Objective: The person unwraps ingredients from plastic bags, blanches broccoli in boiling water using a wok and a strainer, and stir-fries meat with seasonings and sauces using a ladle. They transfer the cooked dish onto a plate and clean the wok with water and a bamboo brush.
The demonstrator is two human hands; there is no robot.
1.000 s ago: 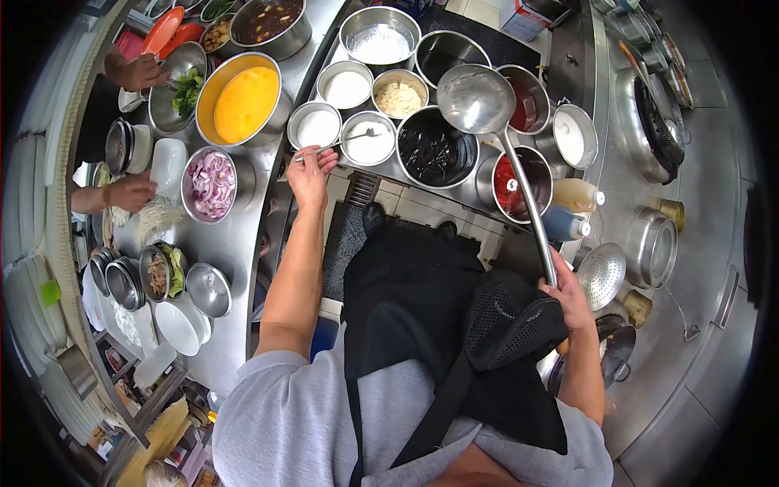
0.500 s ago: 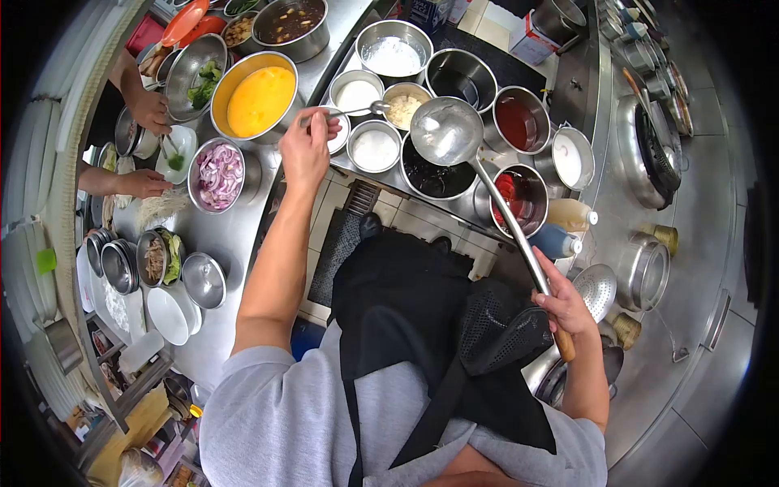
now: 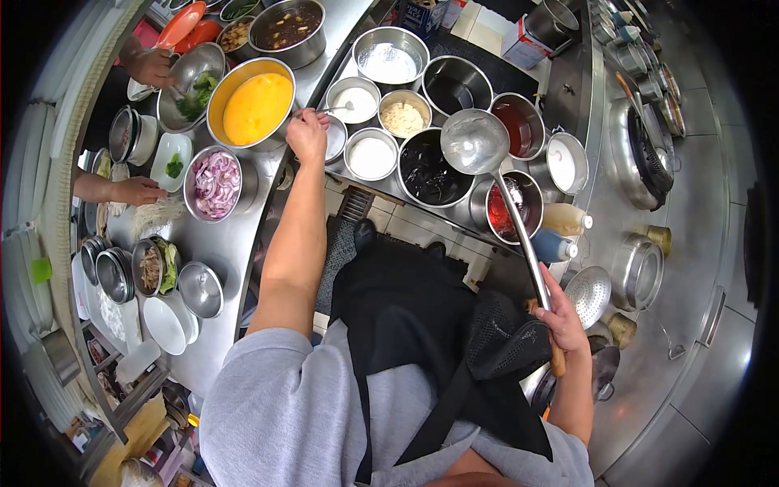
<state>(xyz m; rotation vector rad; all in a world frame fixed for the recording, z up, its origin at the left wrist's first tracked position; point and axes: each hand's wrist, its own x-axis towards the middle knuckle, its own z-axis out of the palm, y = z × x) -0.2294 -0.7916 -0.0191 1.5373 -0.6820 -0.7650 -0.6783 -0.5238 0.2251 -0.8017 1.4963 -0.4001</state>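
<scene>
My left hand (image 3: 308, 135) is closed on the thin handle of a small spoon (image 3: 328, 109). The spoon's tip lies over white powder in a steel container (image 3: 355, 79). Beside it are a container of chopped garlic-like bits (image 3: 405, 119) and another of white granules (image 3: 373, 155). Wrapped round the wooden-ended handle of a long ladle (image 3: 526, 241) is my right hand (image 3: 564, 318). The ladle's bowl faces up and looks nearly bare; it overlaps the pots of dark liquid (image 3: 430, 172) and red sauce (image 3: 516, 130) in this view.
At left, a steel counter holds a pot of yellow liquid (image 3: 258, 105), sliced onions (image 3: 215, 185) and a white dish (image 3: 166, 154) with broccoli. Another person's hands (image 3: 139, 191) are over that counter. Squeeze bottles (image 3: 560, 219) stand right of the pots.
My left hand's spoon has moved from the garlic-like bits to the white powder. The ladle's bowl has shifted right. The other person's upper hand has moved from the white dish toward a steel bowl.
</scene>
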